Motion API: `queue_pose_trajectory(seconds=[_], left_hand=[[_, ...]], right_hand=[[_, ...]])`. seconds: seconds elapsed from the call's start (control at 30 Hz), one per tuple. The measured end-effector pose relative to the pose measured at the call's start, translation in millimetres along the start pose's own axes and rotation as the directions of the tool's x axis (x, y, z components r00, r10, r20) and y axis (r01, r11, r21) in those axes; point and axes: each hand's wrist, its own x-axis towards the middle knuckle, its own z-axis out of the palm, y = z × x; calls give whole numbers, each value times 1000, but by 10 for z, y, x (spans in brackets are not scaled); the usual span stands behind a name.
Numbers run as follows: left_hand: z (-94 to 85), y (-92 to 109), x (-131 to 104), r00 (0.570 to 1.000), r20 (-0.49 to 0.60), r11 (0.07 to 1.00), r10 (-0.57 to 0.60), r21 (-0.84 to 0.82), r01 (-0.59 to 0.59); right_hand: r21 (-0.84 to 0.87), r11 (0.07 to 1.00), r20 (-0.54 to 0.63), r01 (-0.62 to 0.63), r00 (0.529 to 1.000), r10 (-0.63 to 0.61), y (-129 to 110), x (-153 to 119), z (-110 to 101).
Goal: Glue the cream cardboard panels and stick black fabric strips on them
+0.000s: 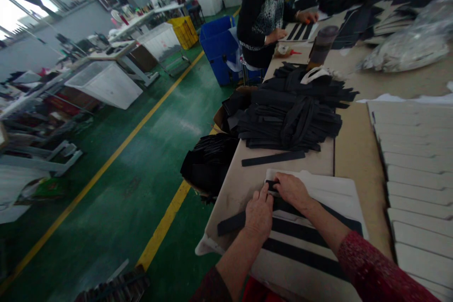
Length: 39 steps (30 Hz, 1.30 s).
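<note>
On the table's near corner lies a pale board (329,184) with several black strips across it. My right hand (292,191) pinches the end of a short-looking black strip (271,185) at the board's far left edge. Just left of it, my left hand (259,212) lies palm down with its fingers stretched out, the fingertips touching by the strip's end. Another black strip (231,223) sticks out from under my left hand toward the table edge. Both forearms cover part of the board. One loose strip (273,158) rests beyond the board.
A heap of black strips (290,122) sits further along the table, and overlapping pale panels (417,184) lie at right. Black pieces fill a container (208,165) beside the table. A co-worker (262,19) handles a similar board near a dark bottle (322,45). Blue bins (219,47) stand on the green floor.
</note>
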Motion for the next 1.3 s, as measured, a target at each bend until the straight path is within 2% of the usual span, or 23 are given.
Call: queue_pose_trajectory(seconds=[0.13, 0.2, 0.27, 0.37, 0.47, 0.53, 0.63, 0.73, 0.9, 1.07, 1.3], left_hand=[[-27, -23, 29, 999, 28, 1000, 15, 1, -15], [-27, -34, 35, 999, 37, 1000, 21, 5, -21], [-20, -46, 37, 999, 40, 1000, 28, 8, -28], [-10, -64, 41, 999, 42, 999, 33, 4, -34], [-21, -82, 53, 998, 48, 999, 33, -8, -33], [-43, -93, 61, 998, 50, 999, 42, -12, -41], [-86, -102, 67, 996, 73, 999, 47, -6, -47], [-121, -103, 67, 994, 105, 999, 38, 7, -39], [-144, -103, 85, 993, 117, 1000, 28, 1, -29], [-158, -102, 105, 986, 169, 1000, 11, 3, -12], [-136, -119, 100, 988, 152, 1000, 27, 3, -28]], right_hand=[[-2, 1000, -6, -17, 1000, 17, -29, -29, -68], [5, 1000, -6, -18, 1000, 18, 86, -116, -160], [9, 1000, -3, -24, 1000, 24, 346, -277, -258], [52, 995, -51, -86, 995, 89, 925, -631, -330], [234, 957, -172, -168, 962, 211, 1433, -996, -265], [390, 892, -219, -227, 918, 330, 1600, -1171, -164], [558, 777, -249, -292, 834, 493, 1607, -1298, -3], [651, 694, -266, -307, 764, 588, 1508, -1322, 89], [686, 632, -297, -360, 655, 695, 1458, -1294, 101], [668, 658, -350, -349, 632, 691, 1504, -1206, 156], [620, 697, -377, -359, 644, 666, 1573, -1103, 283]])
